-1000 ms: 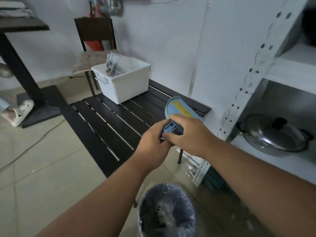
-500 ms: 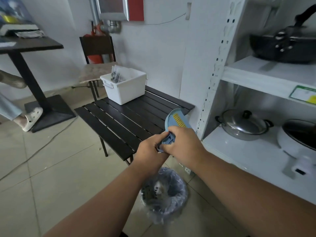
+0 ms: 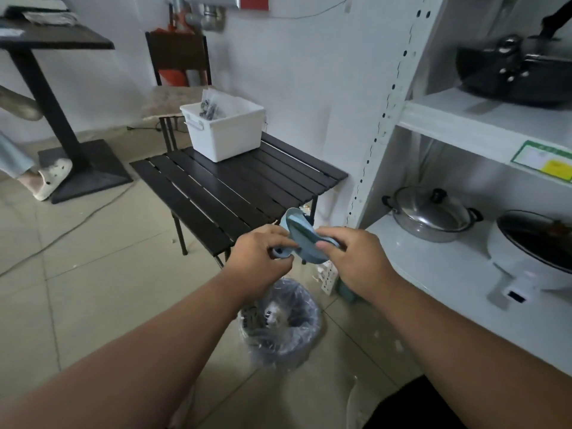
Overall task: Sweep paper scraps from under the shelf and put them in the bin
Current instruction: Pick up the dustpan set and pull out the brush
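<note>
above the bin, beside the shelf: both hands hold a small blue brush-and-dustpan set at mid-height.
left hand (image 3: 263, 252): fingers curled round the blue handle end (image 3: 280, 252) of the set.
right hand (image 3: 353, 258): thumb and fingers pinch the blue dustpan (image 3: 301, 236) along its near edge, pan tilted on its side.
step in hand: likely pulling brush and pan apart; cannot tell whether they have separated yet.
bin (image 3: 280, 323): on the floor directly below the hands, lined with a clear bag, some rubbish inside.
shelf (image 3: 433, 274): white, to the right; its foot stands just beyond the bin.
paper scraps (image 3: 317, 278): small pale bits on the floor near the shelf foot; those underneath are hidden.
how to do it well: draw the handle straight out along the pan, not twisting; keep the pan grip firm; then crouch low, pan mouth flat on the floor facing the shelf gap.
risk: dropping a piece into the bin.
tabletop (image 3: 235, 187): black slatted, carries a white tub (image 3: 226, 131).
</note>
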`<move>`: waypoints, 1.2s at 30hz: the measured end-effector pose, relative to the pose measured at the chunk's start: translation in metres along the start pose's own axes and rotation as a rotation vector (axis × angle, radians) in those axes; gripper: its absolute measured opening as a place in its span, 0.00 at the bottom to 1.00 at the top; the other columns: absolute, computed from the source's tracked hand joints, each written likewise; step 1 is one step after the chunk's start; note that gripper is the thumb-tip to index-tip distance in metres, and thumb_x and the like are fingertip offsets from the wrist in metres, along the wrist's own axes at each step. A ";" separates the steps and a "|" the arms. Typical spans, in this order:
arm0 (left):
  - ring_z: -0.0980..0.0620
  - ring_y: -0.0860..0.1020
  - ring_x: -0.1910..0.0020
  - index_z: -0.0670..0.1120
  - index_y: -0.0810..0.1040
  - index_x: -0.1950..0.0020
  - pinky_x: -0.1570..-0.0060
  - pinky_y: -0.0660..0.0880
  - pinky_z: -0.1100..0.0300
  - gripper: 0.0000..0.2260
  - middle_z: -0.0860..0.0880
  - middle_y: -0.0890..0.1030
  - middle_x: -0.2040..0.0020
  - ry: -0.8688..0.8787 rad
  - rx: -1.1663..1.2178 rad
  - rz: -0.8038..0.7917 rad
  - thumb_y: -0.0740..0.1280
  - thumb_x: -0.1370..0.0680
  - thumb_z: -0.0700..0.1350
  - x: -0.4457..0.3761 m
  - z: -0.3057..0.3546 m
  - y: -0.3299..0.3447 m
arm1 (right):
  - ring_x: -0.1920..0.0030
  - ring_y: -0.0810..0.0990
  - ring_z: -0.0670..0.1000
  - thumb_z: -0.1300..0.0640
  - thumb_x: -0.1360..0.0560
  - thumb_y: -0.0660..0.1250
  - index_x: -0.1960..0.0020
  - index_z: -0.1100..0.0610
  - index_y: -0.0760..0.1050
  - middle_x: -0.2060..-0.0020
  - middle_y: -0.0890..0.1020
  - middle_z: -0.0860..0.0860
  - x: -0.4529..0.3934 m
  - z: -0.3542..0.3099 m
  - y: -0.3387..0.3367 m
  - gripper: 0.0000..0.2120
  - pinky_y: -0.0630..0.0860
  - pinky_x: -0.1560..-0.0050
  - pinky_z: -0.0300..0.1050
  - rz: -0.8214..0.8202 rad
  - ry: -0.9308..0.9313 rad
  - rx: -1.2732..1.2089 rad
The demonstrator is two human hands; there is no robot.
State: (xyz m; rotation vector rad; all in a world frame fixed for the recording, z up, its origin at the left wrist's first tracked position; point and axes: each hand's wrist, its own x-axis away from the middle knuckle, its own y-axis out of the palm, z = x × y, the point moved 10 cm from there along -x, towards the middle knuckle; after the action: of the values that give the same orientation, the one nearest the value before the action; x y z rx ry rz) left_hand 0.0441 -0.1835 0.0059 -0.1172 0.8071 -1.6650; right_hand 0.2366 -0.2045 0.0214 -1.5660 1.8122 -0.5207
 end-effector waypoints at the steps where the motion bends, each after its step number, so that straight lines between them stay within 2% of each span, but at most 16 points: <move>1: 0.62 0.81 0.45 0.52 0.90 0.45 0.43 0.77 0.69 0.13 0.59 0.83 0.44 0.032 -0.022 -0.006 0.78 0.27 0.38 -0.006 0.001 -0.003 | 0.48 0.80 0.39 0.52 0.23 0.70 0.35 0.48 0.79 0.44 0.84 0.42 -0.007 0.008 0.003 0.16 0.70 0.51 0.25 -0.001 0.005 0.015; 5: 0.63 0.81 0.45 0.53 0.90 0.47 0.42 0.78 0.69 0.11 0.58 0.83 0.43 0.062 -0.081 -0.052 0.80 0.27 0.42 -0.040 -0.010 -0.010 | 0.48 0.78 0.42 0.53 0.21 0.65 0.36 0.50 0.80 0.45 0.85 0.46 -0.048 0.051 0.008 0.15 0.73 0.45 0.37 0.075 0.087 0.067; 8: 0.63 0.80 0.45 0.55 0.89 0.47 0.47 0.78 0.72 0.08 0.60 0.82 0.40 0.018 -0.107 -0.072 0.79 0.25 0.47 -0.065 -0.041 -0.010 | 0.49 0.82 0.45 0.50 0.23 0.65 0.41 0.49 0.82 0.52 0.85 0.40 -0.081 0.099 0.016 0.13 0.77 0.48 0.42 0.118 0.217 -0.002; 10: 0.64 0.79 0.45 0.55 0.89 0.48 0.52 0.76 0.77 0.07 0.61 0.81 0.43 -0.015 -0.085 -0.036 0.79 0.24 0.47 -0.082 -0.064 -0.014 | 0.49 0.84 0.48 0.46 0.24 0.65 0.42 0.47 0.81 0.53 0.85 0.42 -0.097 0.136 0.029 0.13 0.82 0.46 0.52 0.122 0.307 -0.098; 12: 0.64 0.80 0.48 0.55 0.89 0.50 0.52 0.78 0.75 0.05 0.60 0.82 0.47 -0.019 -0.062 -0.016 0.79 0.24 0.46 -0.101 -0.079 -0.016 | 0.49 0.85 0.49 0.44 0.25 0.66 0.44 0.45 0.81 0.51 0.85 0.44 -0.106 0.169 0.041 0.12 0.82 0.46 0.56 0.127 0.367 -0.150; 14: 0.60 0.81 0.51 0.55 0.88 0.53 0.54 0.82 0.66 0.02 0.59 0.82 0.49 -0.031 -0.043 -0.010 0.77 0.24 0.49 -0.119 -0.090 -0.018 | 0.47 0.84 0.50 0.44 0.25 0.66 0.43 0.47 0.81 0.49 0.85 0.46 -0.112 0.193 0.054 0.14 0.82 0.45 0.56 0.102 0.407 -0.134; 16: 0.58 0.81 0.52 0.54 0.86 0.54 0.53 0.82 0.61 0.01 0.58 0.82 0.50 -0.065 -0.035 -0.005 0.74 0.24 0.50 -0.136 -0.103 -0.018 | 0.46 0.84 0.51 0.46 0.24 0.65 0.41 0.49 0.81 0.48 0.85 0.47 -0.116 0.209 0.064 0.15 0.82 0.44 0.57 0.070 0.434 -0.108; 18: 0.58 0.80 0.51 0.54 0.85 0.54 0.50 0.81 0.61 0.03 0.57 0.82 0.50 -0.097 -0.053 -0.006 0.75 0.23 0.45 -0.151 -0.119 -0.015 | 0.47 0.84 0.51 0.49 0.23 0.66 0.41 0.51 0.81 0.49 0.85 0.48 -0.123 0.221 0.069 0.13 0.82 0.46 0.57 0.063 0.449 -0.077; 21: 0.57 0.80 0.49 0.54 0.85 0.54 0.48 0.80 0.60 0.04 0.57 0.82 0.49 -0.160 -0.038 0.009 0.75 0.22 0.44 -0.174 -0.141 -0.006 | 0.50 0.84 0.49 0.50 0.22 0.65 0.43 0.51 0.81 0.52 0.85 0.47 -0.136 0.229 0.079 0.11 0.84 0.49 0.54 0.034 0.458 -0.029; 24: 0.57 0.79 0.46 0.56 0.85 0.53 0.50 0.75 0.67 0.03 0.58 0.82 0.47 -0.212 -0.034 0.047 0.75 0.21 0.47 -0.199 -0.158 0.001 | 0.49 0.84 0.49 0.50 0.20 0.64 0.40 0.51 0.80 0.50 0.84 0.48 -0.146 0.233 0.093 0.12 0.85 0.51 0.50 -0.005 0.444 0.009; 26: 0.58 0.79 0.47 0.56 0.86 0.51 0.54 0.71 0.69 0.03 0.58 0.83 0.46 -0.223 -0.097 0.066 0.73 0.21 0.48 -0.216 -0.163 0.007 | 0.51 0.83 0.47 0.50 0.19 0.63 0.41 0.52 0.80 0.50 0.84 0.48 -0.151 0.237 0.101 0.12 0.84 0.55 0.43 -0.029 0.425 0.039; 27: 0.57 0.79 0.47 0.56 0.86 0.50 0.54 0.73 0.67 0.03 0.57 0.83 0.46 -0.221 -0.149 0.065 0.73 0.21 0.49 -0.224 -0.164 0.011 | 0.52 0.83 0.45 0.50 0.19 0.63 0.42 0.52 0.80 0.51 0.84 0.47 -0.154 0.238 0.105 0.11 0.82 0.58 0.36 -0.045 0.414 0.060; 28: 0.56 0.80 0.49 0.56 0.86 0.48 0.53 0.77 0.62 0.04 0.56 0.83 0.47 -0.215 -0.210 0.051 0.72 0.21 0.50 -0.234 -0.164 0.015 | 0.54 0.82 0.43 0.51 0.19 0.63 0.42 0.52 0.80 0.53 0.83 0.46 -0.156 0.239 0.108 0.10 0.79 0.62 0.30 -0.059 0.402 0.083; 30: 0.52 0.80 0.50 0.56 0.85 0.46 0.51 0.83 0.52 0.06 0.54 0.83 0.48 -0.212 -0.337 0.002 0.70 0.20 0.51 -0.255 -0.165 0.025 | 0.56 0.80 0.39 0.52 0.19 0.62 0.43 0.52 0.80 0.55 0.82 0.45 -0.159 0.242 0.114 0.10 0.74 0.66 0.26 -0.080 0.386 0.103; 33: 0.47 0.81 0.50 0.53 0.85 0.47 0.50 0.84 0.48 0.08 0.50 0.83 0.48 -0.237 -0.466 -0.086 0.67 0.19 0.50 -0.287 -0.164 0.040 | 0.53 0.80 0.42 0.52 0.18 0.62 0.41 0.52 0.79 0.52 0.82 0.46 -0.164 0.252 0.120 0.11 0.76 0.61 0.32 -0.094 0.422 0.100; 36: 0.42 0.79 0.47 0.48 0.82 0.46 0.48 0.76 0.50 0.10 0.46 0.82 0.48 -0.161 -0.718 -0.091 0.65 0.19 0.52 -0.312 -0.151 0.053 | 0.52 0.81 0.46 0.52 0.18 0.60 0.44 0.52 0.79 0.54 0.82 0.46 -0.171 0.264 0.129 0.10 0.81 0.54 0.44 -0.125 0.421 0.133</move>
State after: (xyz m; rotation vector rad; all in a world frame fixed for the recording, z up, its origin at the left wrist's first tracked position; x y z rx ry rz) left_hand 0.0996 0.1605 -0.0296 -0.7848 1.2551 -1.3570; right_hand 0.3423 0.0213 -0.2097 -1.5675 1.9383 -1.0752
